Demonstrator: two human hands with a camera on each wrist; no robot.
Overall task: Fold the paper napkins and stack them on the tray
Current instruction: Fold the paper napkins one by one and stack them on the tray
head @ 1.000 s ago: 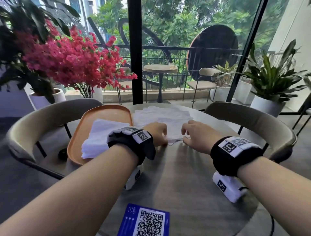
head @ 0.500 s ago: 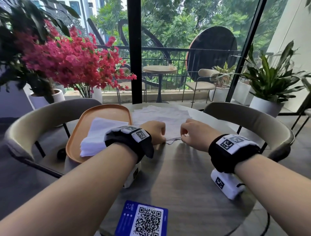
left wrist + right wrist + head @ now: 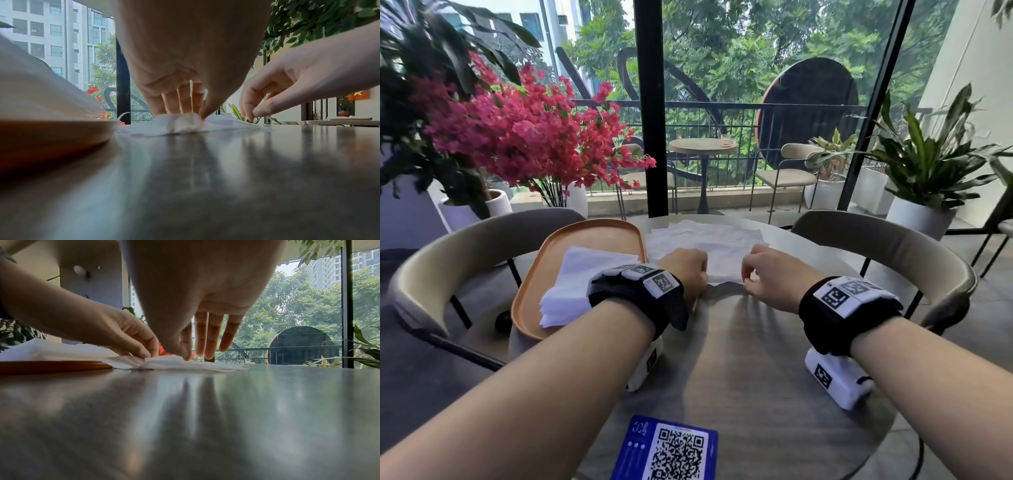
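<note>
Unfolded paper napkin (image 3: pixel 709 245) lies flat on round bench (image 3: pixel 739 359), left edge touching orange tray (image 3: pixel 585 236). Left hand (image 3: pixel 683 270) and right hand (image 3: pixel 774 277) pinch its near edge, fingers curled. Folded napkin stack (image 3: pixel 582 277) on tray. Bare bench nearer the body. Wrist views show lifted, puckered edge (image 3: pixel 180 123); head view hides it.
</note>
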